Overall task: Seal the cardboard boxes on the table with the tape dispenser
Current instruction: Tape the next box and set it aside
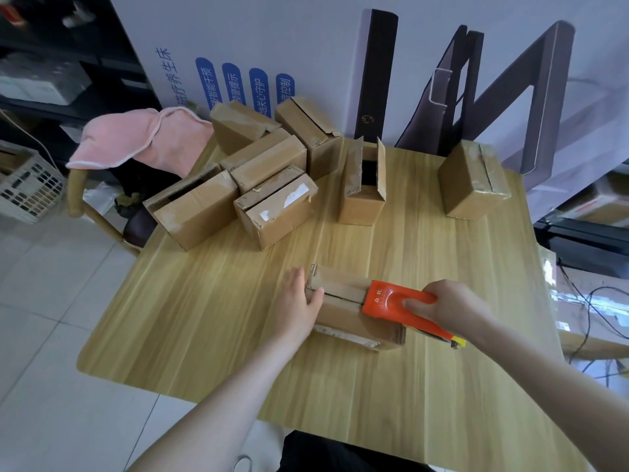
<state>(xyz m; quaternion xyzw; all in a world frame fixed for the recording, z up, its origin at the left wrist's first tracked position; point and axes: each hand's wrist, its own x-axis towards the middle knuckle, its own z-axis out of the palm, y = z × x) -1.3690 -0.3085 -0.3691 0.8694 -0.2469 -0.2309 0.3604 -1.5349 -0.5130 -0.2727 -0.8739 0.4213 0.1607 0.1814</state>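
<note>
Sealing is mid-stroke on the one box pulled to the near side of the desk point(204, 318); judgement: the tape run along its top seam is underway, not finished.

Cluster of unsealed boxes point(258, 172) sits far-left on the desk, one open-flapped box point(362, 185) stands upright at centre-back, another box point(473, 182) far-right, well apart from the work.

Working box point(343, 310) lies near the front edge, flaps folded shut, centre seam visible running left to right.

Right hand point(449, 306) is clamped on the orange tape dispenser point(394, 303), whose front end rests on the box top at the seam's right part. Left hand point(299, 301) is flat and spread open, pressed against the box's left end, gripping nothing.

To do it well:
- keep the left hand bracing so the box doesn't slide with the pull
- hold the dispenser centred over the seam, steady downward pressure
- run tape past the edge and down the end face before cutting
- can't tell from here whether tape is already stuck down.
</note>
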